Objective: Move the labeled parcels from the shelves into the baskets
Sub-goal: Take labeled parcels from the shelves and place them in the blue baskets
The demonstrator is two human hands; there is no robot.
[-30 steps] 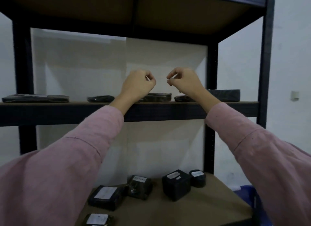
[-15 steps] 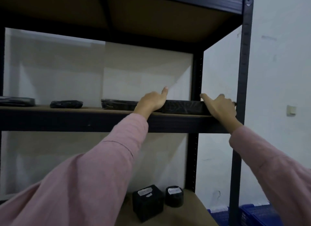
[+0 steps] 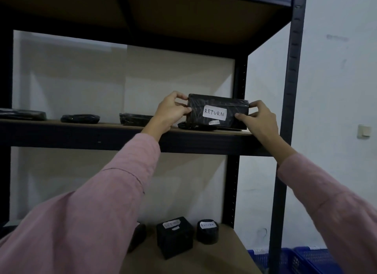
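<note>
Both hands hold one black-wrapped parcel point(image 3: 217, 110) tipped up on its long edge at the right end of the upper shelf point(image 3: 126, 136), its broad face turned toward the camera. A white label point(image 3: 214, 112) on that face reads "RETURN", and a smaller, unreadable sticker sits just below it. The left hand point(image 3: 171, 112) pinches the parcel's left end, thumb on the front face and fingers curled over the top corner; the right hand point(image 3: 258, 118) clamps the right end the same way, thumb pressed on the front below the label's level and fingers wrapped behind. The parcel's lower edge sits at or just above the shelf board; whether it touches cannot be told. Another flat black parcel point(image 3: 135, 118) lies on the shelf just left of the left hand, partly hidden by the wrist, then a small dark bundle point(image 3: 80, 118) farther left, and a flat package point(image 3: 22, 114) at the far left edge. On the lower shelf point(image 3: 220, 257) stand a black cube box point(image 3: 175, 240) with a blurred white label and, just right of it, a short black cylinder point(image 3: 207, 231) labelled "RETURN". Blue baskets point(image 3: 302, 259) show on the floor at lower right, beyond the rack's post point(image 3: 285, 131). Pink sleeves cover both forearms.
</note>
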